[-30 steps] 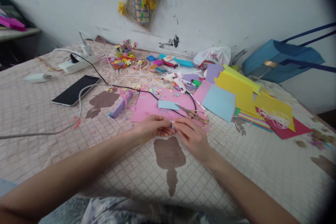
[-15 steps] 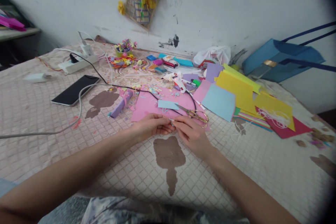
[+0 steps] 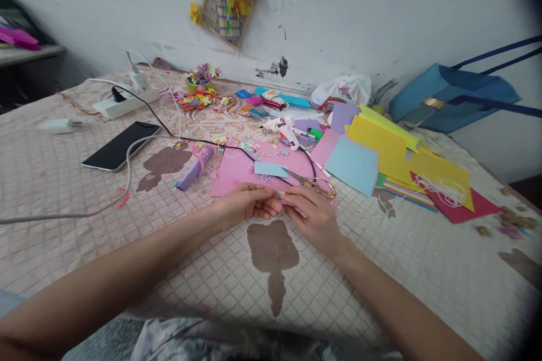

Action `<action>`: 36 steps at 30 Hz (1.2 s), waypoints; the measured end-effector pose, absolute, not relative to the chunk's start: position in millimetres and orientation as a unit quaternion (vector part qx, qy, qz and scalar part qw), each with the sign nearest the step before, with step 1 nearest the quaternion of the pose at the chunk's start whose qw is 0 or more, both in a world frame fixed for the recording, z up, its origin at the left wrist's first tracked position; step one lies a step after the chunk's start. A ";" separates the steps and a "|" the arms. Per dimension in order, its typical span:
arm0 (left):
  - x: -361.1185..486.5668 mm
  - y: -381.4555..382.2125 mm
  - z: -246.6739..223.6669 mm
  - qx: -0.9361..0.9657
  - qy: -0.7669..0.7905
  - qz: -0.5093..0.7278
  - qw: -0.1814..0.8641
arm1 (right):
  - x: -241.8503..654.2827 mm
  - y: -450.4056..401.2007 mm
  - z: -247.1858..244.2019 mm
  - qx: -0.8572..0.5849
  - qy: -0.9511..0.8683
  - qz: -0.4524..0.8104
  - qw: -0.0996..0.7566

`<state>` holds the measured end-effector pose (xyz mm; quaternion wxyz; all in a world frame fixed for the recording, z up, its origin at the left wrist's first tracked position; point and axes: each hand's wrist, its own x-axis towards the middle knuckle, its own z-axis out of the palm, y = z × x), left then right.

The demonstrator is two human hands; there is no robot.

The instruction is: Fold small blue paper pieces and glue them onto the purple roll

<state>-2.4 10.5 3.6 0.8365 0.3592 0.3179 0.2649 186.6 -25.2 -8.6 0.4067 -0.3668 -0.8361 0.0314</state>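
Head view, left to right: power strip (image 3: 122, 104) at back left, black plug (image 3: 117, 95) in it. Phone (image 3: 121, 146) flat on the surface (image 3: 63, 180) in front, grey cable (image 3: 128, 158) along its right edge. Purple roll (image 3: 195, 170) next, then pink sheet (image 3: 226, 172), scraps (image 3: 283, 151) strewn on its far part. Left hand (image 3: 254, 201) at the sheet's near edge: thumb and index pinching the blue piece (image 3: 280, 196), other fingers loosely curled below. Piece sits between both hands, mostly hidden; can't tell if it's folded. Right hand (image 3: 312, 213) pinches its other side, thumb to index. Main risk: it's tiny, so uneven pull could crease, tear or drop it, and it'd be easy to lose among scraps. Blue strip (image 3: 270, 169) lies just beyond, scissors (image 3: 301, 179) with tips at its right end. Handles are just behind the right hand; a forward nudge could knock them and shift the strip. Black cord (image 3: 207, 141) crosses the sheet, seemingly linking plug and glue gun (image 3: 290, 136). Snag it and the gun could drag; nozzle may be hot, can't tell. Further right: blue sheet (image 3: 353, 164), yellow sheets (image 3: 376, 146), string (image 3: 444, 192) on top. Catch a loose end, stack could slide.
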 end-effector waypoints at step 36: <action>-0.9 3.2 6.6 0.616 0.321 0.279 0.663 | 178.6 -26.0 4.1 -0.448 -0.620 0.507 0.396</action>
